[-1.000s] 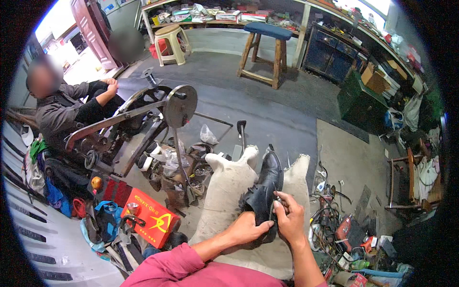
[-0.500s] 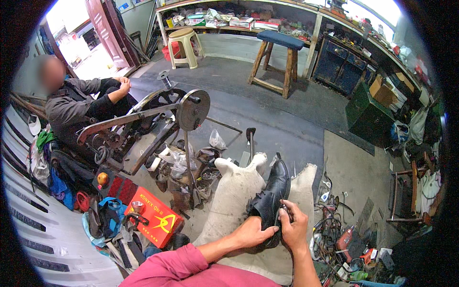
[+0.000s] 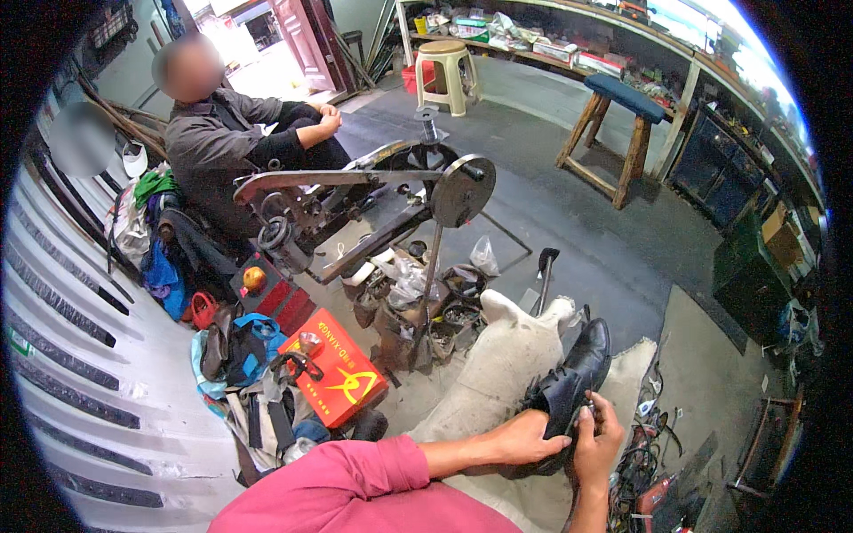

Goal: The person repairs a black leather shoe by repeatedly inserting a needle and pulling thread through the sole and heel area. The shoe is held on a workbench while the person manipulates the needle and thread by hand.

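- the black shoe (image 3: 582, 360) lies on the stained pale cloth (image 3: 502, 351), right at both grips, its toe pointing away from the person and its laces turned to the left.
- the left grip (image 3: 531, 441) is at the rear part of the shoe, on its left side; the right grip (image 3: 597, 437) is just beside it, along the shoe's right side.
- the left grip is curled around the shoe, thumb laid across toward the right; its other fingers are largely hidden, so how far they bend cannot be told.
- the right grip has thumb and forefinger drawn together, pinching a small object (image 3: 587, 401) next to the shoe's side; it is too small to make out.
- left of the cloth, well apart from both grips, a red box (image 3: 333, 373) lies near a metal machine with a round wheel (image 3: 462, 191).
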Available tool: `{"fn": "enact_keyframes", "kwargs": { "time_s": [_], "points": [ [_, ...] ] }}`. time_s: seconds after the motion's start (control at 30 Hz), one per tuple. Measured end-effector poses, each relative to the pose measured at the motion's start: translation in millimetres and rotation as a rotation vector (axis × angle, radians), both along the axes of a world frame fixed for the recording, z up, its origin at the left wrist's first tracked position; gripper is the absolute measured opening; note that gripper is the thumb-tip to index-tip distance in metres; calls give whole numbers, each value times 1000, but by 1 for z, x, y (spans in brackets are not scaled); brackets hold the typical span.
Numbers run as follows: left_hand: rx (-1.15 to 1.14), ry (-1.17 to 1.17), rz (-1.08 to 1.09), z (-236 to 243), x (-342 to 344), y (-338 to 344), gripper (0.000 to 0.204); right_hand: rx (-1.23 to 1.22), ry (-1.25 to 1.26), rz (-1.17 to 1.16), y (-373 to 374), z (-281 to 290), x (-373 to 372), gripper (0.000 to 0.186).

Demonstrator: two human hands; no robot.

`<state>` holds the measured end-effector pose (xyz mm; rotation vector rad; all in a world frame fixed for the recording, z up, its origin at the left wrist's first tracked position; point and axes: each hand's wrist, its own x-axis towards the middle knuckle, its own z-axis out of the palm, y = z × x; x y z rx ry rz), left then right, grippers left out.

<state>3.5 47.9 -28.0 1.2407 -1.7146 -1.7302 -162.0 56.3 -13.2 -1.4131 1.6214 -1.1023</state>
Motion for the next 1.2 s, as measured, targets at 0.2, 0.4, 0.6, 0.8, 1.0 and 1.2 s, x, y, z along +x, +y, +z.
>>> {"fn": "enact_keyframes", "kwargs": {
  "time_s": [0.2, 0.4, 0.6, 0.8, 1.0, 1.2],
  "points": [
    [-9, 163, 75, -14, -7, 4, 41, -15, -133, 37, -9, 6, 2, 25],
    [-72, 23, 47, -14, -2, 1, 37, -109, 98, 5, 1, 7, -10, 24],
    [24, 81, 39, -12, -6, 2, 34, -80, 165, 1, 4, -1, -8, 26],
    [-49, 53, 69, -4, -1, 1, 36, -110, 76, 18, 2, -7, -5, 23],
    [74, -11, 10, -1, -4, 0, 38, -120, 149, 15, 5, 3, -5, 18],
    [60, 113, 70, -6, -4, 3, 42, -56, -145, -45, 3, 3, 1, 11]
  ]
}}
